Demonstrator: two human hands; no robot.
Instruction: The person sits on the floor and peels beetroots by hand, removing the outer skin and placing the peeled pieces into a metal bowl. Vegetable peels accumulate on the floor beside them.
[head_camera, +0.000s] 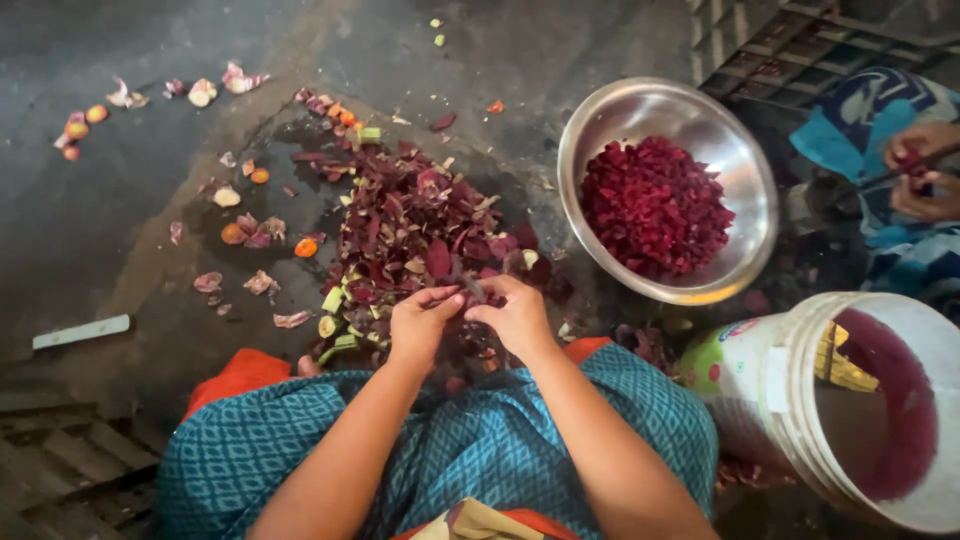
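Observation:
Both my hands meet low in the middle of the view, over the near edge of a heap of dark red peelings (420, 225) on the wet floor. My left hand (420, 322) and my right hand (515, 315) pinch a small dark red piece (470, 290) between their fingertips. What exactly the piece is stays partly hidden by my fingers. To the right stands a steel bowl (745, 170) holding chopped dark red pieces (655, 205). My lap, in teal patterned cloth (440, 440), fills the bottom of the view.
A white plastic bucket (790, 400) stained red inside lies tilted at the lower right. Another person's hands (920, 170) work at the right edge. Onion skins and orange scraps (235, 215) are scattered on the floor at left. Metal grates sit at top right and lower left.

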